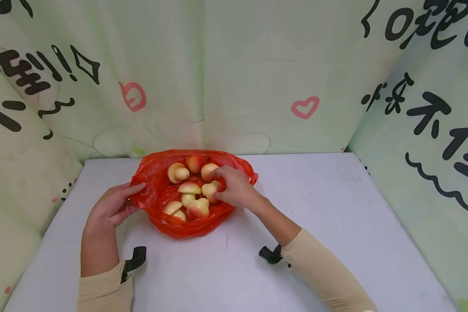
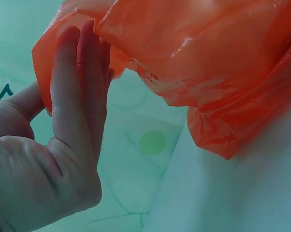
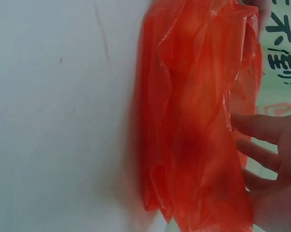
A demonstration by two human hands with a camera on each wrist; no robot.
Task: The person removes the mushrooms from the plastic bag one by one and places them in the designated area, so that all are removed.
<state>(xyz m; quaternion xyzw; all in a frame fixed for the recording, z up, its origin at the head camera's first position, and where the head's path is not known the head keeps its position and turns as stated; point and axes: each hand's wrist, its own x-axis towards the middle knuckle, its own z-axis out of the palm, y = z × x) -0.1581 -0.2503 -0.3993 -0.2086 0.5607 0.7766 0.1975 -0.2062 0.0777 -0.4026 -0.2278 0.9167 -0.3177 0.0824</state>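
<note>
A red plastic bag (image 1: 164, 223) lies spread wide on the table, holding several mushroom-shaped pieces (image 1: 189, 188) with reddish-yellow caps and pale stems. At its left rim, my left hand (image 1: 115, 203) holds the plastic between thumb and fingers; in the left wrist view the fingers of that hand (image 2: 78, 111) lie against the bag (image 2: 184, 58). My right hand (image 1: 235, 188) reaches over the bag's right side, thumb and fingers around a piece (image 1: 214, 190) there. The right wrist view shows this hand (image 3: 276, 159) behind the bag's wall (image 3: 189, 121), its fingertips hidden inside.
The bag rests toward the back of a white table (image 1: 316, 208). Behind and beside the table hangs a pale green curtain (image 1: 249, 78) with black writing and red hearts. Black straps (image 1: 271, 255) are on both wrists.
</note>
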